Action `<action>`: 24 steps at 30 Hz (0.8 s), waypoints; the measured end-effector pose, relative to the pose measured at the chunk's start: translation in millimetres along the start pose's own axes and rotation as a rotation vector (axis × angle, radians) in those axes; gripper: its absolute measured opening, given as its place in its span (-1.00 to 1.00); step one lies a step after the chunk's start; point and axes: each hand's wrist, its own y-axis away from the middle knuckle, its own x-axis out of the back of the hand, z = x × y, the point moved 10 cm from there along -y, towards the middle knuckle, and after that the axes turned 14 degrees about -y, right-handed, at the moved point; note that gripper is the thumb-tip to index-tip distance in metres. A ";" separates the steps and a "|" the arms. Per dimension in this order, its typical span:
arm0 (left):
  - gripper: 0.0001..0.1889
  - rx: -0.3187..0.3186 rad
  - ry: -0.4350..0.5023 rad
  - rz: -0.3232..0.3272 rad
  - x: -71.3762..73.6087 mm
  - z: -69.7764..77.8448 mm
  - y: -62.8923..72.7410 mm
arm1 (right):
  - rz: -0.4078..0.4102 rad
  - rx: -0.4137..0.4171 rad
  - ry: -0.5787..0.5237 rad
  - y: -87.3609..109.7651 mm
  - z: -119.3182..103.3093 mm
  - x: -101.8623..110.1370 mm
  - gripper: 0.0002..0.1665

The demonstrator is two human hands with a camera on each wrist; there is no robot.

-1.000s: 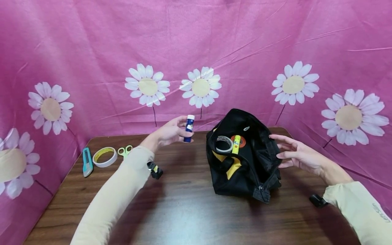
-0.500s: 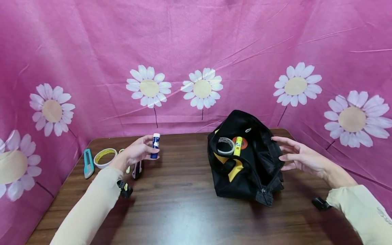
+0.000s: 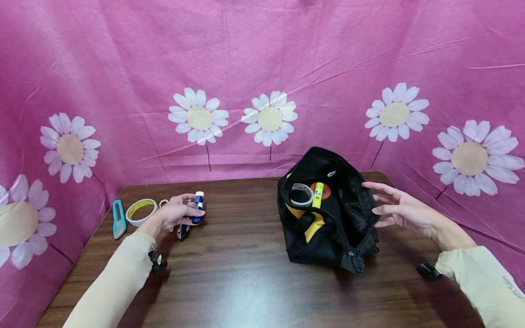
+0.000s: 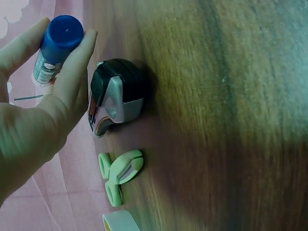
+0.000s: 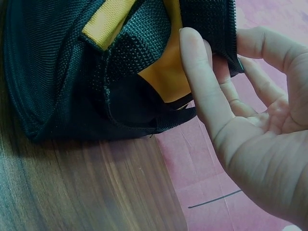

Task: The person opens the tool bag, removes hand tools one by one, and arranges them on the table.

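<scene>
Left hand (image 3: 180,212): narrow grip, holding the glue stick (image 3: 198,207), left of center in the head view. Tube is near upright, white end up, blue end down; can't tell if the base touches the counter (image 3: 246,259). Left forearm comes in from the lower left corner, angled up and right, hand low over the counter. Left wrist view has the thumb and a finger on opposite sides of the tube, upper left of the frame, blue end toward the camera. Black-and-grey tool (image 4: 118,94) sits just beside that hand, green scissors (image 4: 126,167) below it in the same view. Far left of the head view: white tape roll (image 3: 139,222), with the teal cutter (image 3: 119,219) beside it. Right hand (image 3: 399,210): holding the edge of the black bag (image 3: 299,248), right of center. Right forearm enters from the lower right, angled up and left, fingers somewhat spread. Right wrist view shows the thumb on one side of the bag edge, fingers reaching around the other. Inside the bag mouth: grey tape roll (image 3: 302,204), yellow tube (image 3: 317,196) tilted slightly beside it, orange disc (image 3: 326,191) partly behind the tube. Both arms in pale sleeves (image 3: 108,282).
</scene>
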 end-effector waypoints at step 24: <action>-0.25 0.065 -0.151 0.127 -1.3 -7.4 -5.6 | -0.008 0.000 -0.002 0.2 -0.8 -2.0 -0.21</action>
